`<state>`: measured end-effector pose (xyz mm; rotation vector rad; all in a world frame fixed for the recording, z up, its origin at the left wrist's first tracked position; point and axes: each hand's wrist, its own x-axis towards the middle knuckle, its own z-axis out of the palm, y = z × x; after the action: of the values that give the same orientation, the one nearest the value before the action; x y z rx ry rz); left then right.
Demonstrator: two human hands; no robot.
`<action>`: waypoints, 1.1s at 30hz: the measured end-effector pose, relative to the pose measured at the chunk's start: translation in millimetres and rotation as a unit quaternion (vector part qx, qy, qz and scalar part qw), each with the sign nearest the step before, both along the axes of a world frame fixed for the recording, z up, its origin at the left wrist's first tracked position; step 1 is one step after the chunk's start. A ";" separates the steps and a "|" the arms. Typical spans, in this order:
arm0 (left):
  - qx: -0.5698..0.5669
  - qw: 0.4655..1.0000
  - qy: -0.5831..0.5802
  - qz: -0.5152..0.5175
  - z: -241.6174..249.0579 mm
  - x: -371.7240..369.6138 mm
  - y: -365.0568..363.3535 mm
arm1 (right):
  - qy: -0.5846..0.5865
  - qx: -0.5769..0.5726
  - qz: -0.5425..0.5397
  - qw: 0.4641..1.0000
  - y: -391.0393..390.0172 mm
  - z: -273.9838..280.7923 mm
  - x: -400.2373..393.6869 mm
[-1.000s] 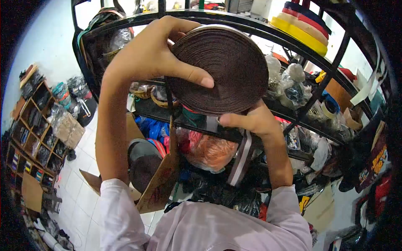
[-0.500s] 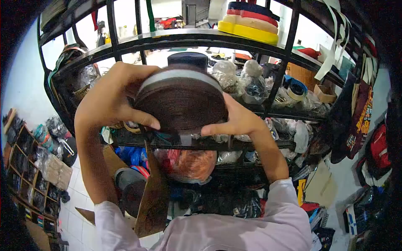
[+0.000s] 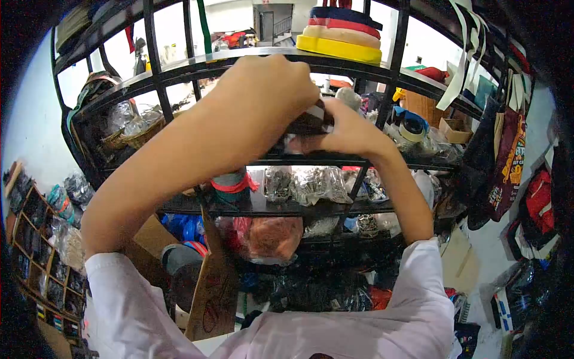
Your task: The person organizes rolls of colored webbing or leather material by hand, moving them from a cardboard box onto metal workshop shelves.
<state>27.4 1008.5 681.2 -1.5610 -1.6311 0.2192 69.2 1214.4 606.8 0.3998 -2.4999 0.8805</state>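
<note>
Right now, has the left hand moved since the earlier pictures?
Yes. The left hand has moved right, closer to the yellow roll on the shelf; both earlier pictures show it farther left.

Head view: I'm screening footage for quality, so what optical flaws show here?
In the head view, wide-angle distortion bows the black rack, corners fall to black, the background through its upper openings is blown out, black bags below sink into shadow, and the right hand looks slightly soft near the thumb.

Black metal shelving [image 3: 418, 78] | pale wall [image 3: 478, 263] | staircase [image 3: 283, 25] behind
</note>
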 end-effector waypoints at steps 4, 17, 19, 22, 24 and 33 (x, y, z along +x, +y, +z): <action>0.015 0.998 0.006 0.059 7.0 10.1 24.3 | 0.015 0.033 -0.069 0.997 -2.9 43.2 20.4; 0.341 0.892 0.112 -0.276 90.3 -77.9 115.7 | 0.384 0.039 -0.236 0.892 83.9 122.8 -12.6; 0.390 0.875 0.009 -0.286 93.4 -89.1 127.9 | 0.412 0.040 -0.282 0.866 94.5 128.5 -26.9; 0.389 0.890 -0.099 -0.215 114.7 -135.7 171.6 | 0.458 0.066 -0.368 0.807 117.7 141.9 -52.2; 0.442 0.845 -0.097 -0.283 129.1 -177.1 210.1 | 0.427 0.061 -0.392 0.813 129.0 156.1 -64.0; 0.205 0.752 -0.507 -0.368 157.5 -266.7 267.9 | 0.284 0.095 -0.452 0.840 229.0 226.9 -134.2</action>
<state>-239.3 1276.5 838.7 -1.9161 -1.4189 -1.5517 -65.0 1443.4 833.7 -0.4114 -1.8546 0.0889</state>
